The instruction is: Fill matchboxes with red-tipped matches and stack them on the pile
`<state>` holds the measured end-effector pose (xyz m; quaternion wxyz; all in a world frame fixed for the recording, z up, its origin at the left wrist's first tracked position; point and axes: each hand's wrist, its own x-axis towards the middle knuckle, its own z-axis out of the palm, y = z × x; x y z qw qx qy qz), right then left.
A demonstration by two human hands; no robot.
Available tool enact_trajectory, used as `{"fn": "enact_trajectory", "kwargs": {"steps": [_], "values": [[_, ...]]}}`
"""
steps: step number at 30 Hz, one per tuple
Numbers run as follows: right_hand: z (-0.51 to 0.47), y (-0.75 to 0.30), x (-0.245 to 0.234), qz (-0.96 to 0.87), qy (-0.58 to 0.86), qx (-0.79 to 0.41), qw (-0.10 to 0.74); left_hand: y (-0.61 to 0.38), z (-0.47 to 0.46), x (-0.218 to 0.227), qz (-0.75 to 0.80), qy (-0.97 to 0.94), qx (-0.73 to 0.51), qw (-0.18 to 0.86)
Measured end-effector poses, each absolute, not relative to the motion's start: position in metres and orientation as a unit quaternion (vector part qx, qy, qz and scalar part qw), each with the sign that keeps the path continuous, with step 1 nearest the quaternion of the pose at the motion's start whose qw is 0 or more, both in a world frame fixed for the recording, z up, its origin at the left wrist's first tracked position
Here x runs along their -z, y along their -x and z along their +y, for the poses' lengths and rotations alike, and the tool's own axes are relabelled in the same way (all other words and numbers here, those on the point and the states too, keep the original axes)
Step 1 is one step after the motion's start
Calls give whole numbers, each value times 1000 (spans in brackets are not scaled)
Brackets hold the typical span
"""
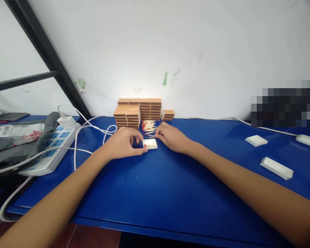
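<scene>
A small white matchbox tray (152,148) lies on the blue table, with a few red-headed matches at its left end. My left hand (124,143) grips the tray's left side, thumb at the near corner and fingers curled at the far one. Just beyond the tray, my right hand (172,137) has its thumb and forefinger pinched together on a match (151,137). Its fingers hide part of that match. A loose pile of matches (148,126) with red heads lies behind the tray, between it and the stacked matchboxes (127,115).
A short stack of matchboxes (168,113) stands right of the big one, near the wall. To the left are a white power strip (57,148), looping white cables and a grey plastic package (20,137). Two white blocks (276,168) (256,140) lie at right.
</scene>
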<state>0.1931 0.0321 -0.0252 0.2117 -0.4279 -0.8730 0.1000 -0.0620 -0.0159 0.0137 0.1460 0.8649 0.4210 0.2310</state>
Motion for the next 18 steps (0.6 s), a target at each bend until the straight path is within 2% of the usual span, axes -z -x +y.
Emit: {"fn": "enact_trajectory", "kwargs": {"steps": [8,18], "values": [[24,-198,18,-865,394,-162,267,65,-14,-11,427,-864,-234,130],[0,-185,12,-884,364,-171,237,62,-14,-10,416,-866,-244,129]]}}
